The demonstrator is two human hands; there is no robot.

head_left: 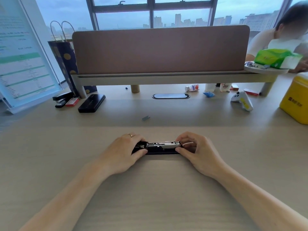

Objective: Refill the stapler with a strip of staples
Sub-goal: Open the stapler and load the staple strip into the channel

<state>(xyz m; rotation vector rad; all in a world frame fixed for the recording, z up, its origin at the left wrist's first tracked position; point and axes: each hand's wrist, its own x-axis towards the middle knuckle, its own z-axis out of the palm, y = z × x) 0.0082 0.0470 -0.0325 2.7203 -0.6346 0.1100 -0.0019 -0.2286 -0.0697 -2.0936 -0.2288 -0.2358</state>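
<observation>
A black stapler (162, 148) lies lengthwise on the pale wooden desk, its lid off the metal staple channel, which shows on top. My left hand (128, 150) grips the stapler's left end. My right hand (194, 150) pinches the right end of the metal channel between thumb and fingertips. A short strip of staples (146, 118) lies loose on the desk beyond the stapler, apart from both hands. A red box of staples (72, 102) sits at the far left.
A second black stapler (62, 99) and a black case (91, 103) lie at the back left. A white game controller (241, 100) and a yellow box (295, 104) stand at the right. A pink divider (160, 50) closes the back. Another person sits at far right.
</observation>
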